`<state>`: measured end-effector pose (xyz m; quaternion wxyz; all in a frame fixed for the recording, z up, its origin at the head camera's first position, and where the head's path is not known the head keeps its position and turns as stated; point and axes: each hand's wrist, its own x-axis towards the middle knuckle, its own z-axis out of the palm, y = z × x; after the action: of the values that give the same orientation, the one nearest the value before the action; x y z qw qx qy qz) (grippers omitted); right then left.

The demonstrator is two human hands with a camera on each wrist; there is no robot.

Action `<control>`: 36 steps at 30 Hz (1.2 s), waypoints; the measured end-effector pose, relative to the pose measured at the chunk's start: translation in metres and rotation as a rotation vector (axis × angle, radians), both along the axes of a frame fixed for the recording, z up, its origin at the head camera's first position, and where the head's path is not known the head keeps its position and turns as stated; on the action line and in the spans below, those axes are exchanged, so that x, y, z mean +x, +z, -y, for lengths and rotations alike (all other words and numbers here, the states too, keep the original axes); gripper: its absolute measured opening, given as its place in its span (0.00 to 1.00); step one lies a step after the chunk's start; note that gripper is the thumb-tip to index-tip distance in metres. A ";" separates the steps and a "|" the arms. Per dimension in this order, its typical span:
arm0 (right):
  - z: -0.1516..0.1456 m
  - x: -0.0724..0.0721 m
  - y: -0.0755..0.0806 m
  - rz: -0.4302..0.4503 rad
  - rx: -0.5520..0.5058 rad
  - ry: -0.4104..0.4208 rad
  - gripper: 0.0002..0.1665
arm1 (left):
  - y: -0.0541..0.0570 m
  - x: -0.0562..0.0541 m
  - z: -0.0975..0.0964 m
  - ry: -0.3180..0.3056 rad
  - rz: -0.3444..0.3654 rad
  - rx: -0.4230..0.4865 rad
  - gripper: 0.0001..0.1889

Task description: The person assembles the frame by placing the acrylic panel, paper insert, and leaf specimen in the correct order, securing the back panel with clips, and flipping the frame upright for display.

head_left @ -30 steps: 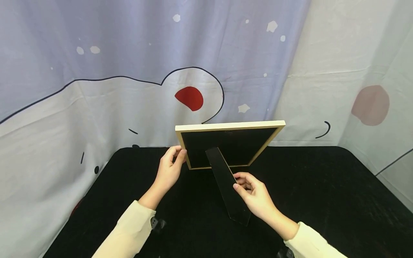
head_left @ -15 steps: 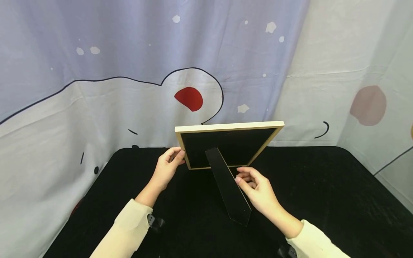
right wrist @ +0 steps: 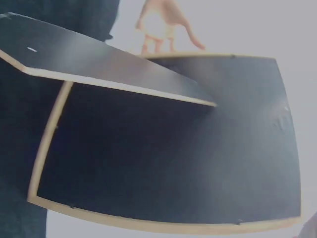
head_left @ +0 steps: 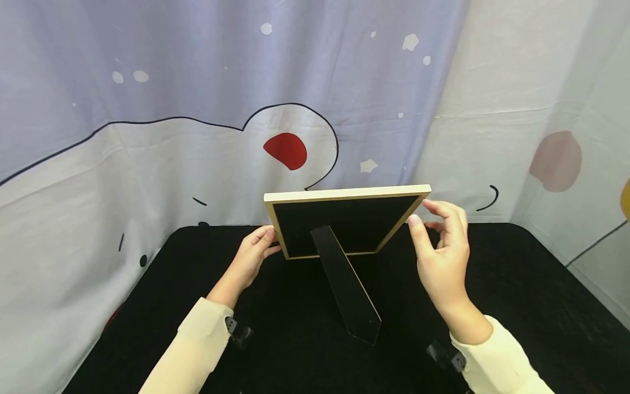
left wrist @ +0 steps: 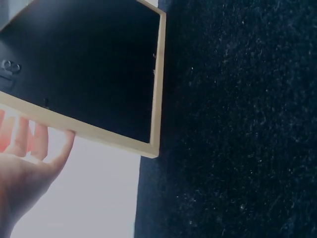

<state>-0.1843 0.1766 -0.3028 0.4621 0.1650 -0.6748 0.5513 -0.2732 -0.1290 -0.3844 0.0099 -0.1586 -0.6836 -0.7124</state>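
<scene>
A photo frame point(head_left: 344, 219) with a pale wood border and black back leans away from me on the black table, its back facing me. Its black easel leg point(head_left: 346, 290) slants down to the tabletop. At the frame's left side, my left hand point(head_left: 248, 257) touches the outer edge with its fingertips; the left wrist view shows the fingers point(left wrist: 39, 141) fairly straight against the border. My right hand point(head_left: 443, 257) is raised beside the upper right corner, thumb and fingers spread apart. Whether its fingertips touch the border, I cannot tell. Only a sliver of it shows in the right wrist view.
A black cloth point(head_left: 502, 295) covers the table under the frame. Behind it hangs a pale curtain point(head_left: 197, 158) with printed shapes, close to the table's back edge. Another light cloth point(head_left: 590, 219) hangs along the right side.
My right hand has let go of the easel leg and moved up and right to the frame's right side. The left hand and the frame stay nearly where they were.
</scene>
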 end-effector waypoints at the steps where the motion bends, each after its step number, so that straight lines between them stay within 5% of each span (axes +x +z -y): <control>1: -0.001 0.000 0.003 -0.002 -0.018 -0.014 0.18 | -0.001 -0.001 0.000 -0.011 0.003 0.003 0.27; 19: 0.002 -0.013 0.021 0.338 -0.264 0.086 0.20 | -0.024 -0.019 0.007 -0.121 0.093 0.025 0.32; 36: 0.000 -0.016 0.031 0.421 -0.368 0.180 0.04 | -0.026 -0.022 0.007 -0.141 0.108 0.042 0.21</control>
<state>-0.2005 0.1768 -0.2720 0.2833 0.0195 -0.6271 0.7253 -0.2949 -0.1364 -0.4100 -0.0738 -0.1677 -0.6553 -0.7329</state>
